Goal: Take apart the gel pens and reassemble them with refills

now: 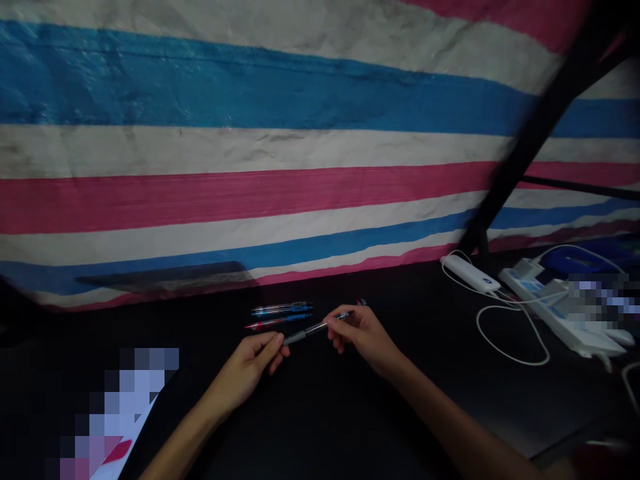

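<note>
Between my two hands a slim pen (314,329) with a clear barrel and a grey grip is held at a slant above the black table. My left hand (257,357) pinches its grey end, and my right hand (361,333) grips the other end between thumb and fingers. Just beyond, two more pens lie side by side on the table: a blue pen (280,309) and a red-tipped pen (275,323). Behind my right fingers a small tip of something pokes out, mostly hidden.
A white power strip (575,327) with plugs and a looping white cable (513,363) lies at the right, near a white oblong device (470,275). A black slanted post (520,153) stands before the striped sheet (250,200). A partly blurred sheet of paper (145,427) is at lower left.
</note>
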Tool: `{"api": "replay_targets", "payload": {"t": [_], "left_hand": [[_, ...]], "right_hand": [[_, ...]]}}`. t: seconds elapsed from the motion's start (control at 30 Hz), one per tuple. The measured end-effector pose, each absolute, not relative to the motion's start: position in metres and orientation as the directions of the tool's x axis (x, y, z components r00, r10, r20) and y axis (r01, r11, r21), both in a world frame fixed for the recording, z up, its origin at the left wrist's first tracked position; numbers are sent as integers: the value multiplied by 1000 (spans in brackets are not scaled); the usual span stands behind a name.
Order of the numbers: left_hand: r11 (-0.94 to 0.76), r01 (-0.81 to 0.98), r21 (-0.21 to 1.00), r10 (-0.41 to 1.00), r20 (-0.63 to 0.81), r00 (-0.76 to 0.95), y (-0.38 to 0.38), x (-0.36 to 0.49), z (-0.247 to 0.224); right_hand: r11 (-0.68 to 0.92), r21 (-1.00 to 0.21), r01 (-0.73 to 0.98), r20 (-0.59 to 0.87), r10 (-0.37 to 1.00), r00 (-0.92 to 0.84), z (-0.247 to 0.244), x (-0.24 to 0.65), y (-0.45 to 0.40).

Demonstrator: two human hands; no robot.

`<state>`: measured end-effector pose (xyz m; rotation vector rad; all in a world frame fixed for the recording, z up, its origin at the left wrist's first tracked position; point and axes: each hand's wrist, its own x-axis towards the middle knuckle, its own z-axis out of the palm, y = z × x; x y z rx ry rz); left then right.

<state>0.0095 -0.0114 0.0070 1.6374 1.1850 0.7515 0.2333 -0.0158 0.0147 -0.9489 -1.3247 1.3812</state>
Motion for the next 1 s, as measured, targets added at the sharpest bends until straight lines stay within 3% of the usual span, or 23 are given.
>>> {"api": "replay_targets", "payload": {"t": [0.2, 0.3, 0.43, 0.53, 0.63, 0.77, 1.0], "left_hand": [[-113, 418, 902, 967, 3, 254, -18, 21, 1], [-176, 521, 835, 980, 100, 171, -23, 23, -1], [-384, 613, 691, 915, 372, 154, -28, 24, -2], [-601, 613, 512, 750, 627, 211, -29, 24, -4], [-698, 629, 341, 603, 754, 261, -28, 24, -4], [-696, 629, 346, 626, 722, 296, -26, 24, -4], [-662, 540, 520, 749, 426, 508, -30, 31, -5]], "right_hand": [[133, -952, -276, 157, 986, -65, 3, 222, -15], [125, -940, -316, 142, 989, -31, 0, 218, -16], [80, -919, -387, 83, 997, 9, -1, 215, -18], [30, -891, -452, 30, 1000, 8, 2, 214, -20], [-4, -873, -487, 0, 1000, -8, 3, 213, -21], [22, -876, -482, 6, 999, 33, 0, 212, -18], [123, -862, -492, 60, 988, 143, 5, 222, -13]]}}
